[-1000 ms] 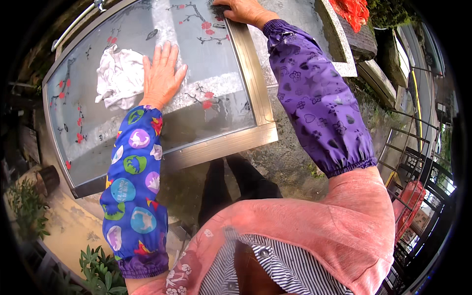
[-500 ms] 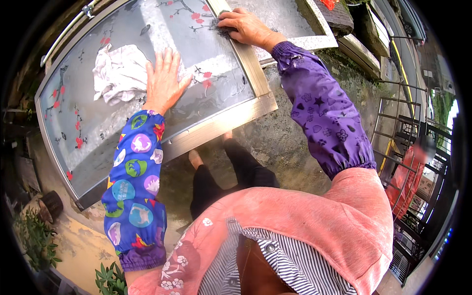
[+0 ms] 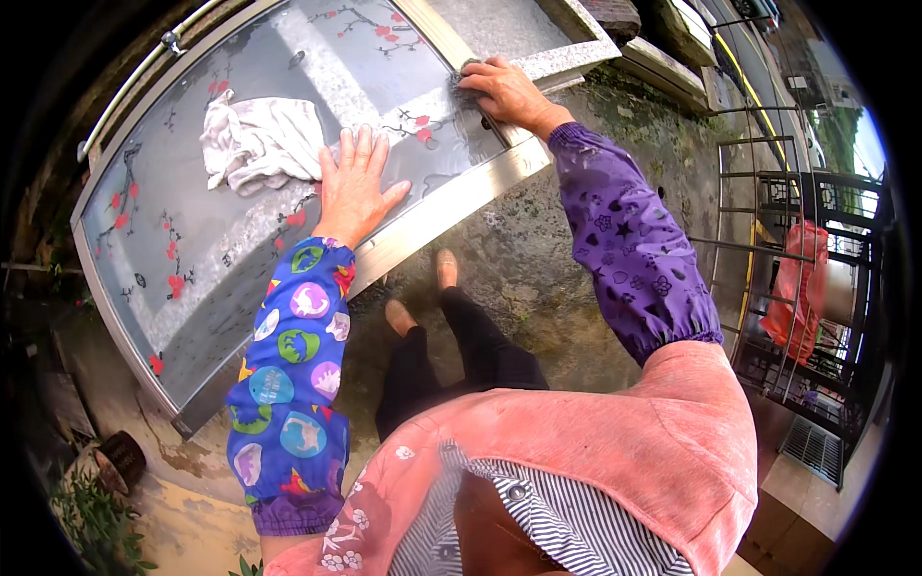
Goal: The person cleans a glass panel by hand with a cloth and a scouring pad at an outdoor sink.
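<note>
A framed glass panel (image 3: pixel 252 82) with red blossom decorations lies in front of me, its surface looking wet. My left hand (image 3: pixel 357 187) rests flat on the glass with fingers spread, beside a crumpled white cloth (image 3: pixel 261 144). At the right side of the panel, my right hand (image 3: pixel 507 93) curls over the pale frame (image 3: pixel 447 34) close to its near right corner. Under those fingers is a dark, wiry scouring pad (image 3: pixel 458 88), pressed on the frame; the hand partly hides it. Patterned sleeve covers are on both my forearms.
Beyond the frame's right side is a stone basin edge (image 3: pixel 567 60). My feet stand on wet concrete (image 3: pixel 509 278) below the near edge. To the right are a metal rack (image 3: pixel 759 192) and a red plastic bag (image 3: pixel 799 288). A plant (image 3: pixel 96 514) and brown pot (image 3: pixel 122 461) sit lower left.
My right hand has slid with the scouring pad along the frame toward its near corner. The left hand stays flat on the glass by the cloth. The whole view has shifted slightly.
</note>
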A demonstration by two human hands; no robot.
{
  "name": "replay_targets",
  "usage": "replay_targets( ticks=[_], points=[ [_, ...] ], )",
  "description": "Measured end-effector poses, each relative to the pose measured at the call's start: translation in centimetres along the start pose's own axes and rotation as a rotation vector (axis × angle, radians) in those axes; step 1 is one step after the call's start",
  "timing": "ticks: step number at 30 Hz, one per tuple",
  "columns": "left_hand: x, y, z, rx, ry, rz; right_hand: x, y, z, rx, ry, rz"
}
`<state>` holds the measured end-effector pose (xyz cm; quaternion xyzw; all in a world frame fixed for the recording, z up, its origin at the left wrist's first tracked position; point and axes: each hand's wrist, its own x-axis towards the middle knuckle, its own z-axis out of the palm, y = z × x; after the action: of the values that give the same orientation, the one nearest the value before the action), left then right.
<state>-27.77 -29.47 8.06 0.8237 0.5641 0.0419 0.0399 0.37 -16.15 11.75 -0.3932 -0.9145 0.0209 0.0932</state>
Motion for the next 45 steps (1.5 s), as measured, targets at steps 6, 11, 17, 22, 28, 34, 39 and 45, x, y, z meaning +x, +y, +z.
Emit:
replay_targets(
  ticks=[6,11,17,22,28,34,39,45],
  points=[
    [-0.8,-0.6,1.2,-0.016,0.038,-0.014,2.4,-0.8,1.6,-0.023,-0.003,0.035],
    [-0.6,-0.7,0.7,-0.049,0.038,-0.042,-6.7,-2.4,-0.8,0.115,-0.054,-0.047],
    [-0.5,-0.1,1.0,-0.07,0.073,-0.011,6.4,0.3,0.9,-0.134,-0.076,0.165],
    [0.0,-0.5,1.2,-0.082,0.102,-0.003,12.8,1.5,3.1,-0.194,0.059,0.329],
    [-1.3,-1.3,1.8,-0.119,0.119,-0.037,-0.8,-4.4,1.0,-0.137,-0.16,0.274],
    [-0.3,0.0,1.3,-0.113,0.085,-0.022,6.5,-1.0,1.6,-0.204,-0.009,0.308],
    [-0.2,-0.1,1.0,-0.068,0.048,-0.024,9.4,-0.6,3.4,-0.293,0.063,0.286],
    [-0.7,-1.1,1.4,-0.094,0.085,-0.051,-3.9,-4.7,0.3,-0.144,-0.119,0.192]
  ],
)
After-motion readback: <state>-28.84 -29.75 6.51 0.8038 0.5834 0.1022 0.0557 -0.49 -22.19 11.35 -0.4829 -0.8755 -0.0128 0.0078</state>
